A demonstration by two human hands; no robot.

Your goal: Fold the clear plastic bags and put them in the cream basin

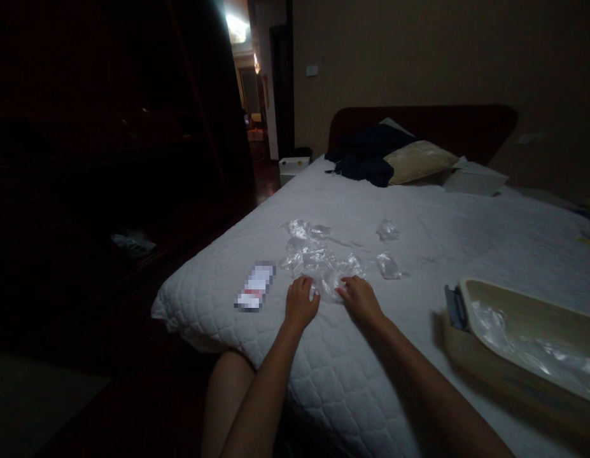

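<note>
Several crumpled clear plastic bags (307, 249) lie on the white quilted bed near its front edge. My left hand (302, 300) rests at the left side of the nearest clear bag (329, 283), fingers bent, thumb and fingers apart. At that bag's right side is my right hand (359, 296), its thumb and fingertips closed on the thin plastic. Two more bits of clear plastic, one (390, 266) nearer and one (387, 229) farther, lie to the right. A blurred-out phone-like object (256, 287) is left of my left hand.
On the right of the bed stands a beige bin (505, 366) holding clear plastic (538, 353). Dark cloth (364, 152), a pale pillow (421, 161) and a white box (476, 179) sit near the headboard (442, 124). A white container (295, 166) stands beyond the bed's left edge.
</note>
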